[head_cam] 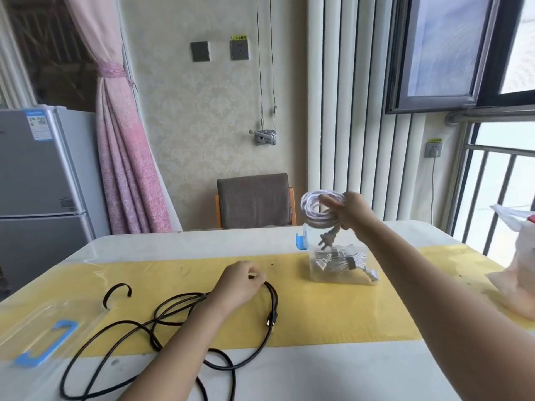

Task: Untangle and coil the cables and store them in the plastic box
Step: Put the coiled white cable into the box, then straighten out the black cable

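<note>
Plastic box holds coiled cables; right fingers grip white coil above, left fingers pinch black cable.

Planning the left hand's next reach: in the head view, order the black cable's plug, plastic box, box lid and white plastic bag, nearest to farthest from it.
1. black cable's plug, just below-right of the left hand.
2. plastic box, farther right.
3. box lid, far left.
4. white plastic bag, table's right edge.

Head-worn view, forward and down over table
</note>
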